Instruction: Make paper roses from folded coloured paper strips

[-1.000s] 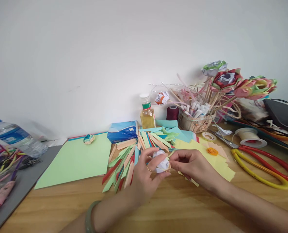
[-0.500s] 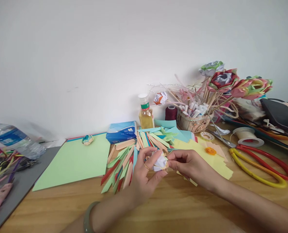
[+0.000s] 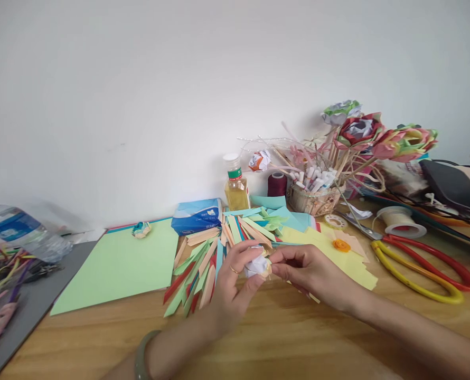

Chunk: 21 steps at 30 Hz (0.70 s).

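Between my hands, above the front of the wooden table, is a small white and pale yellow paper flower (image 3: 255, 265). My left hand (image 3: 235, 279) grips it from the left, with fingers over the top and thumb below. My right hand (image 3: 304, 268) pinches its right edge between thumb and forefinger. Just behind my hands lies a fan of folded paper strips (image 3: 201, 264) in green, peach, red and blue. Yellow paper sheets (image 3: 354, 269) lie beyond my right hand, with a small orange paper coil (image 3: 341, 245) on them.
Red and yellow-handled scissors (image 3: 421, 269) and a spool (image 3: 401, 221) lie right. Paper flowers (image 3: 359, 129) rise from a basket (image 3: 316, 202) at the back. An oil-coloured bottle (image 3: 237, 190) stands beside a tissue pack (image 3: 197, 216). Green paper (image 3: 120, 269) and a plastic bottle (image 3: 21, 229) are left.
Both hands have shifted very slightly left in view with the paper flower, which is turned a little and shows more pale yellow on its right side. The grip stays alike.
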Available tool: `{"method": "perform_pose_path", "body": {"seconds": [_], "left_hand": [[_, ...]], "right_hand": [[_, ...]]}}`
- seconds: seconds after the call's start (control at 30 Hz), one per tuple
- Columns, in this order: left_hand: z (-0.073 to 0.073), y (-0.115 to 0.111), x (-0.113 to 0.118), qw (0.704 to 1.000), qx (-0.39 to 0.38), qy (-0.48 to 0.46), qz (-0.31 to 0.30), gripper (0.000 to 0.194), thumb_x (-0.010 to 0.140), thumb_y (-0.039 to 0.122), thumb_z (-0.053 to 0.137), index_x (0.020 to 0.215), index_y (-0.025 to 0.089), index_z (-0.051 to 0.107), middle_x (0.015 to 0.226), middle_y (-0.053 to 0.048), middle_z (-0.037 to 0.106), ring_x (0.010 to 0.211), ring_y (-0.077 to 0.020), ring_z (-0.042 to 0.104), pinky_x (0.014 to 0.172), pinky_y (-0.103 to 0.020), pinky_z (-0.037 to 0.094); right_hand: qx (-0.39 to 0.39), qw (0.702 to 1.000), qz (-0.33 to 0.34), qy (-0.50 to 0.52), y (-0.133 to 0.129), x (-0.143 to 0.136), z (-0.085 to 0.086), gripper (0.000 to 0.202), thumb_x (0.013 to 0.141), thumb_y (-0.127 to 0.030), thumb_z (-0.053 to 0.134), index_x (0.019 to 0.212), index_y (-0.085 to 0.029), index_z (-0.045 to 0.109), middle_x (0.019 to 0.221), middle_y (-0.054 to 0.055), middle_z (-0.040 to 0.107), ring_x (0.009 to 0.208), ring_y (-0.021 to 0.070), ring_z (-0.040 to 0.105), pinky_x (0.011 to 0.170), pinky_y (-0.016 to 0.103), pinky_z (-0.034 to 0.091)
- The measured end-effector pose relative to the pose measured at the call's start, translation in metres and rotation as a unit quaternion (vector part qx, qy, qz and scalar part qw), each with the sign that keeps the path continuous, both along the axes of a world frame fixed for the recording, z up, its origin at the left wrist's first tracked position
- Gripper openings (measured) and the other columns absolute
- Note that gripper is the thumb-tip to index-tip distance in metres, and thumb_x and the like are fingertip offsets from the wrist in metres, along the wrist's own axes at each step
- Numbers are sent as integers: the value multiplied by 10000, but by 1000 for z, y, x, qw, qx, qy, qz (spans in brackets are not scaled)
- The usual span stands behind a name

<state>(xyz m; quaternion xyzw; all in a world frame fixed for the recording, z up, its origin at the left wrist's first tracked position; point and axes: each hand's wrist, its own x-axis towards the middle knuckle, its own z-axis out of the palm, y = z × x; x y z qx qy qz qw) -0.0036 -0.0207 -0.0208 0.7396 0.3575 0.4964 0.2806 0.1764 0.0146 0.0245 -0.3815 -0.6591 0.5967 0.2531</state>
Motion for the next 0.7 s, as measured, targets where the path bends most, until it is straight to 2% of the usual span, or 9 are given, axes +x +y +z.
{"method": "perform_pose_path", "body": {"seconds": [0.2, 0.27, 0.47, 0.7], "left_hand": [[4, 0, 2, 999, 41, 24, -10, 353, 863, 242, 501, 1211, 285, 463, 1224, -90, 448, 1098, -208, 484, 914, -378, 406], [4, 0, 2, 999, 41, 26, -8, 356, 859, 244, 509, 1210, 287, 464, 1220, -90, 451, 1099, -210, 483, 915, -383, 405], [-2, 0, 0, 1000, -10, -5, 9, 349, 857, 211, 511, 1193, 293, 470, 1244, -84, 435, 1129, -220, 468, 934, -390, 395], [3, 1, 2, 999, 31, 28, -7, 358, 850, 222, 523, 1200, 284, 473, 1229, -90, 446, 1109, -213, 480, 925, -387, 401]], "right_hand": [[-12, 999, -49, 1, 1, -4, -4, 348, 627, -469, 695, 628, -147, 563, 483, -70, 412, 391, 36, 285, 359, 188, 214], [-11, 999, -47, 2, 0, -4, -4, 346, 636, -471, 688, 638, -146, 572, 483, -69, 414, 388, 38, 288, 360, 189, 219], [28, 1000, -1, 0, 1, 0, -2, 318, 764, -450, 562, 746, -138, 621, 537, -52, 426, 426, 48, 296, 384, 194, 224], [3, 999, -41, -3, 2, -3, -6, 295, 658, -424, 667, 628, -153, 552, 489, -69, 410, 397, 43, 284, 365, 191, 214]]}}
